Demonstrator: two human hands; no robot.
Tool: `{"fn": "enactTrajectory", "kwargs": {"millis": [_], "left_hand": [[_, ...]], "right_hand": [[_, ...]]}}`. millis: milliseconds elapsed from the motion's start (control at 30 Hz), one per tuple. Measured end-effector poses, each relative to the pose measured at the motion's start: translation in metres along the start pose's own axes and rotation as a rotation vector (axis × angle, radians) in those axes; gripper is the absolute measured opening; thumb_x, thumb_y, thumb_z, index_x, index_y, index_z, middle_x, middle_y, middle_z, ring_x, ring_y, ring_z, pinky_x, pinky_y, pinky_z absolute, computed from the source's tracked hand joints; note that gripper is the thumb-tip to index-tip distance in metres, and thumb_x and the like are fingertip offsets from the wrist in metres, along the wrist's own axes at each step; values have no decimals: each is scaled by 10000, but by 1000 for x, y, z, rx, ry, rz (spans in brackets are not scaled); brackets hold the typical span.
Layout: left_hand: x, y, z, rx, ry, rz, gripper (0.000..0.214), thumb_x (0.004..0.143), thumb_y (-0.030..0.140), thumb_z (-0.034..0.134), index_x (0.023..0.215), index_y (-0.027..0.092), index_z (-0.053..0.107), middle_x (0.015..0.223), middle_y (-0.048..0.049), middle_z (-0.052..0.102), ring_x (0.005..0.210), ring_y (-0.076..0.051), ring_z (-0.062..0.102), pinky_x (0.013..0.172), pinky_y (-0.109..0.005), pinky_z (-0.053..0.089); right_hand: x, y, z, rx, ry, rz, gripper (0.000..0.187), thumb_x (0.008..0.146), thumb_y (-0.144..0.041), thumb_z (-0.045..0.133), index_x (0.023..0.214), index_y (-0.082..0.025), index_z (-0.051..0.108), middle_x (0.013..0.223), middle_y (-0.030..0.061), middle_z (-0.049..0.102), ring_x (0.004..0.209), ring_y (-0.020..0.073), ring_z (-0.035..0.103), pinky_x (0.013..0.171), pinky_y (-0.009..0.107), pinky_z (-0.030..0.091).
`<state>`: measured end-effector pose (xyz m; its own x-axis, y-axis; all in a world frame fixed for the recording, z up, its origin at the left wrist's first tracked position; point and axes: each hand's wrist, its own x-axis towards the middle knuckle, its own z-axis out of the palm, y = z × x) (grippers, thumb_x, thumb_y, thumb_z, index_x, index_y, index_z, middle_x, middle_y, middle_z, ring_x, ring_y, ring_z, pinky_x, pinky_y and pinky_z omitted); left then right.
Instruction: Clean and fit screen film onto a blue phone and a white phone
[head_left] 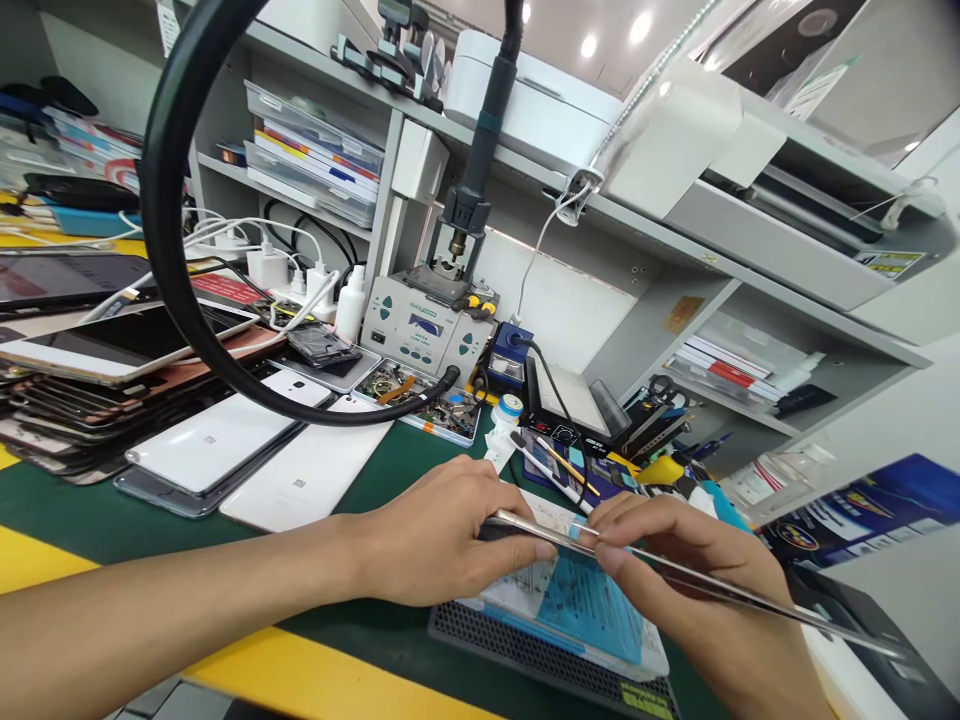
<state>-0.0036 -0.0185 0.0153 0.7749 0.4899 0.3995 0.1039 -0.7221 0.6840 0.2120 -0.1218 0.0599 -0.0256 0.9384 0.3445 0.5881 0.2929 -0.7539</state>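
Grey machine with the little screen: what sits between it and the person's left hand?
In the head view: circuit boards, a black hose crossing in front of them, then some green mat before the left hand.

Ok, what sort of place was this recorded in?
Probably a phone repair workbench: a pile of phone panels on the left, what looks like a hot-air rework station behind, and exposed circuit boards in front of it.

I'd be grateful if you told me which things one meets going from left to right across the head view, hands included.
Phone stack → white bottle → left hand → right hand → blue package.
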Motion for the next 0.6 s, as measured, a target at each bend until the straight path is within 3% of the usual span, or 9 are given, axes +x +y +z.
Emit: {"fn": "enactTrajectory", "kwargs": {"millis": [267, 600], "left_hand": [[0, 2, -1, -11, -16, -21, 224, 999, 386, 645, 1049, 219, 787, 883, -41, 731, 891, -233, 608, 770, -304, 404], [0, 4, -2, 11, -17, -34, 235, 999, 397, 645, 1044, 215, 788, 847, -44, 701, 866, -230, 600, 759, -296, 406]], "right_hand": [[-1, 1, -3, 31, 7, 17, 110, 918, -210, 708, 840, -286, 724, 873, 4, 758, 911, 204, 699, 745, 241, 573], [1, 0, 1, -43, 33, -83, 176, 854, -134, 757, 823, -307, 749, 830, -29, 777, 853, 171, 736, 740, 192, 594]]}}
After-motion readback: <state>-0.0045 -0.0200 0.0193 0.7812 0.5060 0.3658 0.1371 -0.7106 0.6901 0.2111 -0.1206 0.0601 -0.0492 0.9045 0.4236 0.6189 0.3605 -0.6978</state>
